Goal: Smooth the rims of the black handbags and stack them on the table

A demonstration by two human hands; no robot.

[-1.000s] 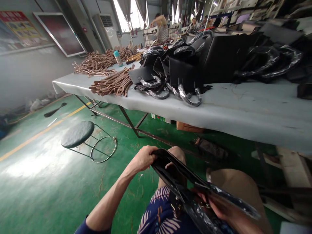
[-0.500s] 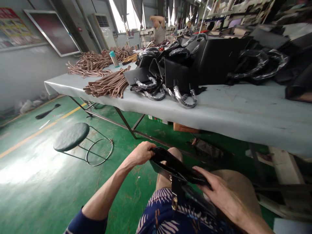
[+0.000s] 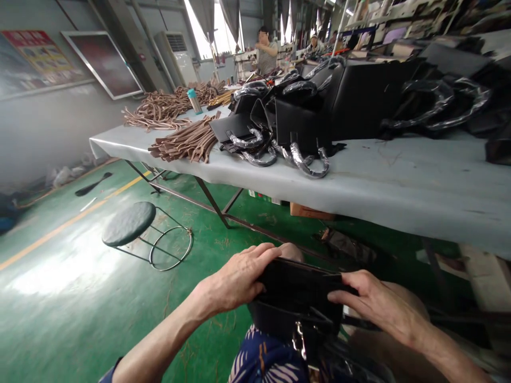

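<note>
A black handbag [image 3: 295,314] rests on my lap, its mouth spread so the dark inside shows. Metal clasps [image 3: 299,340] hang at its near side. My left hand [image 3: 243,274] grips the bag's left end, fingers over the far rim and thumb inside the opening. At the right end, my right hand [image 3: 371,300] pinches the rim between thumb and fingers. The bag's lower part and its handles are hard to make out against the dark lap area.
A long table [image 3: 383,186] with a grey cover holds black bags with plastic-wrapped handles [image 3: 305,159], brown straps [image 3: 187,141] and a bottle [image 3: 194,101]. A round stool [image 3: 130,223] stands on the green floor at left. Another person [image 3: 266,53] is far back.
The bag's mouth has come wider open and turned more toward me. My left hand has shifted its hold, thumb now inside. My right hand has moved slightly right. The view has turned left.
</note>
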